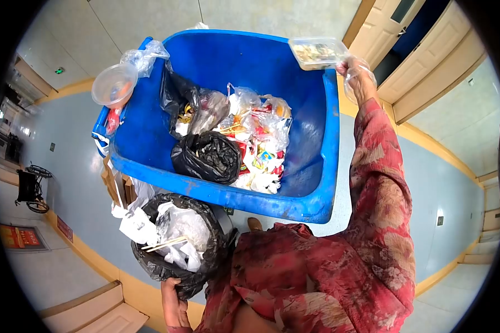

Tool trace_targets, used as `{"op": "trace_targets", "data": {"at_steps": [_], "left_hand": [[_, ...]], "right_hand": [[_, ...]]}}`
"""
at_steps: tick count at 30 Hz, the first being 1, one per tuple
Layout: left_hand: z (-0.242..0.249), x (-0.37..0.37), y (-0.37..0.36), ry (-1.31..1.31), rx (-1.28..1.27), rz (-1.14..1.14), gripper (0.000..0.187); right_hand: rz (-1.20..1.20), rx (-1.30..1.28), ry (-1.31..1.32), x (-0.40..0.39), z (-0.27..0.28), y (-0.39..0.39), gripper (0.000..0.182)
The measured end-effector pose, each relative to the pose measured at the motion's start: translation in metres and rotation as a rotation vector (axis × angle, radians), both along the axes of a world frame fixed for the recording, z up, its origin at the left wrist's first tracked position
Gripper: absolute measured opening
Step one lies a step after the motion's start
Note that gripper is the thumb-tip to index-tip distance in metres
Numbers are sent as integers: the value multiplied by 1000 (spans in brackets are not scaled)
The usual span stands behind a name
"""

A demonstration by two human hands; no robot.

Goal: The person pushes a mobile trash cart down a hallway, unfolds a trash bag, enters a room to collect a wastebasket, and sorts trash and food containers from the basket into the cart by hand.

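Up at the far right corner of the blue bin (pixel 316 183), the right hand (pixel 356 75) is closed on a clear lidded food box (pixel 318 53) (a thin plastic bag seems to cover that hand). Just below the bin's near edge, the left hand (pixel 174 302) grips the underside of a black rubbish bag (pixel 166 266) stuffed with white wrappers and chopsticks (pixel 164 244).
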State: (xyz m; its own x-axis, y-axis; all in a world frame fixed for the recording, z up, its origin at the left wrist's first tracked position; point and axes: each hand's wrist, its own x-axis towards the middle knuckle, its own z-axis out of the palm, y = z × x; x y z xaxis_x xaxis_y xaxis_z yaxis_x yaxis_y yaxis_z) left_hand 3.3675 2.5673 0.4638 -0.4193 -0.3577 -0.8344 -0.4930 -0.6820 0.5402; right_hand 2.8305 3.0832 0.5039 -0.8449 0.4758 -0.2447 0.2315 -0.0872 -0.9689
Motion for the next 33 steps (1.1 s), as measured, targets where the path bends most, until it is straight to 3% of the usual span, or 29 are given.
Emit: {"op": "trace_targets", "data": {"at_steps": [3, 4, 6, 10, 11, 13, 17, 19, 26, 28, 29, 30, 31, 32, 33], "left_hand": [[-5, 2, 4, -29, -24, 40, 37], [20, 2, 7, -96, -4, 24, 35], [7, 0, 9, -70, -17, 61, 34], [-10, 3, 13, -36, -22, 111, 33], [12, 4, 11, -79, -15, 104, 33], [5, 0, 11, -92, -8, 83, 36], [-1, -3, 10, -80, 8, 17, 38], [16, 1, 12, -125, 16, 26, 38], [14, 3, 11, -148, -58, 29, 37], [19, -9, 18, -122, -50, -5, 30], [30, -18, 23, -141, -60, -37, 22], [30, -13, 23, -75, -11, -55, 26], [33, -12, 21, -89, -25, -79, 23], [36, -11, 18, -76, -21, -106, 20], [32, -14, 17, -112, -44, -104, 19]], "right_hand": [[-124, 30, -11, 1, -3, 7, 7], [-126, 41, -52, -6, -10, 29, 7], [-201, -145, -36, -37, -54, 72, 9], [-228, -295, 6, -50, -77, 78, 15], [-240, -280, -34, -46, -75, 82, 15], [-133, -328, 35, -51, -83, 87, 20], [-73, -222, -28, -21, -35, 47, 27], [-185, -182, -65, -5, -10, 25, 28], [-150, -175, -104, -2, -13, 34, 28], [-157, -188, 52, 13, -14, 30, 23], [-84, -128, 60, 9, -27, 35, 23], [56, 89, 43, 0, -32, 57, 24], [246, 565, -8, -14, -39, 84, 24], [382, 1311, -148, -24, -33, 113, 25], [385, 1789, -261, -34, -19, 129, 27]]}}
